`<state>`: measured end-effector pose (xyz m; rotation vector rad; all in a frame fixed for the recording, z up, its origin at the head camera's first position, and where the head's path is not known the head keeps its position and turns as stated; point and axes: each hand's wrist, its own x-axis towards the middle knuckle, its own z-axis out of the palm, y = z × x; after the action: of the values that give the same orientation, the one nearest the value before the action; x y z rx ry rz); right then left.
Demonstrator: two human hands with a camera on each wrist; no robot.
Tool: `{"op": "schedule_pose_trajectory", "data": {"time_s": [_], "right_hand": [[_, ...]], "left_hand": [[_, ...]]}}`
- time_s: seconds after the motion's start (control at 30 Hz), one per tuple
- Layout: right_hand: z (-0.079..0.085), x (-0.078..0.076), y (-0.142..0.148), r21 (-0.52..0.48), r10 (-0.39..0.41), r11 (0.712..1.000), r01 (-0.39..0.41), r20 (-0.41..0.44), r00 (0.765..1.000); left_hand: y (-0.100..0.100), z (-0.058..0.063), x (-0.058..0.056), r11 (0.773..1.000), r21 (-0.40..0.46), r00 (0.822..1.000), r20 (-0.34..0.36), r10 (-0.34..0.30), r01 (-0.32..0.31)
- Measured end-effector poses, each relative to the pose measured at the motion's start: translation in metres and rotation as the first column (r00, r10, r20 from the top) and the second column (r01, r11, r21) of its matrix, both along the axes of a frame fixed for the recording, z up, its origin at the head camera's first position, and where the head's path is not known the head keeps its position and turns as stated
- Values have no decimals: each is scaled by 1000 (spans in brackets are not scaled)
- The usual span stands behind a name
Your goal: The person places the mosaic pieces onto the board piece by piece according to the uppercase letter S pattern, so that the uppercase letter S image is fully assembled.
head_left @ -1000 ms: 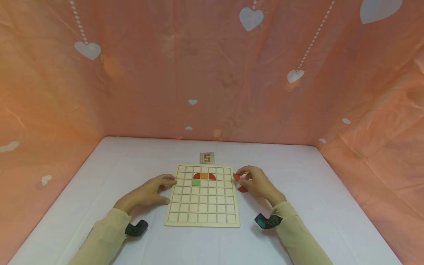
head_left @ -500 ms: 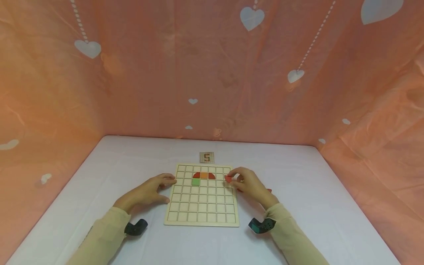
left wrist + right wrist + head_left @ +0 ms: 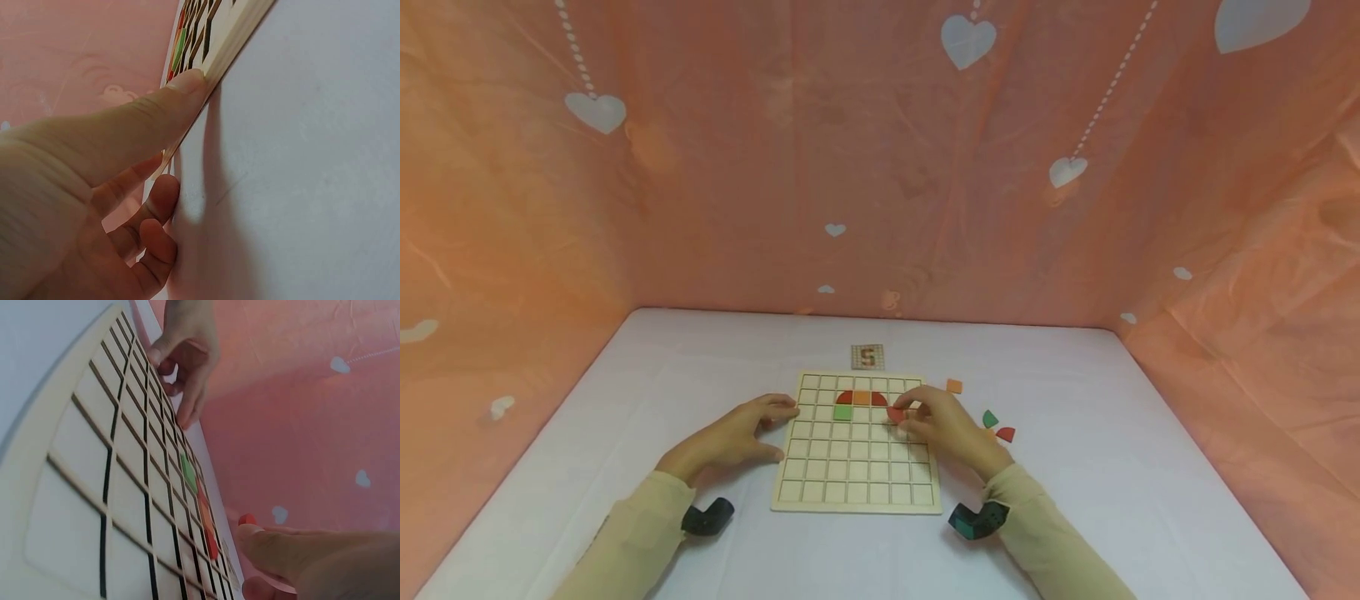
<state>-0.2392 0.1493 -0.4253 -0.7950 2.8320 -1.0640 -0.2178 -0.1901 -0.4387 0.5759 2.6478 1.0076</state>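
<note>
My right hand (image 3: 951, 429) pinches a red quarter-round tile (image 3: 895, 414) between thumb and fingers. It is over the right part of a wooden grid board (image 3: 857, 507); in the right wrist view the red tile (image 3: 247, 519) shows at the fingertips, raised off the grid. On the board, an orange square tile (image 3: 862, 398) sits between two red rounded tiles, with a green square tile (image 3: 843, 412) below the left one. My left hand (image 3: 733, 433) rests at the board's left edge, fingers loosely spread, the thumb touching the rim (image 3: 234, 40).
A small pattern card (image 3: 867, 357) lies behind the board. To the right lie a loose orange square tile (image 3: 954, 386), a green tile (image 3: 990, 418) and a red tile (image 3: 1006, 434). Another orange piece is partly hidden by my right hand. Pink cloth walls surround the white table.
My right hand has carried the red tile leftward from beside the board to over its right columns, uncovering loose tiles on the right. My left hand stays at the left edge.
</note>
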Motion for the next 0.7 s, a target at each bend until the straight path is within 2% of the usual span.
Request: {"op": "schedule_pose_trajectory", "data": {"time_s": [0.13, 0.4, 0.7], "right_hand": [[-1, 1, -9, 13, 38, 999, -37, -39, 999], [1, 5, -30, 48, 30, 998, -30, -3, 1000], [-1, 6, -48, 62, 66, 996, -67, 14, 998]], "left_hand": [[1, -1, 0, 1000, -3, 1000, -3, 1, -1], [0, 1, 0, 1000, -7, 1000, 3, 1, -1], [-1, 1, 0, 1000, -7, 1000, -23, -20, 20]]}}
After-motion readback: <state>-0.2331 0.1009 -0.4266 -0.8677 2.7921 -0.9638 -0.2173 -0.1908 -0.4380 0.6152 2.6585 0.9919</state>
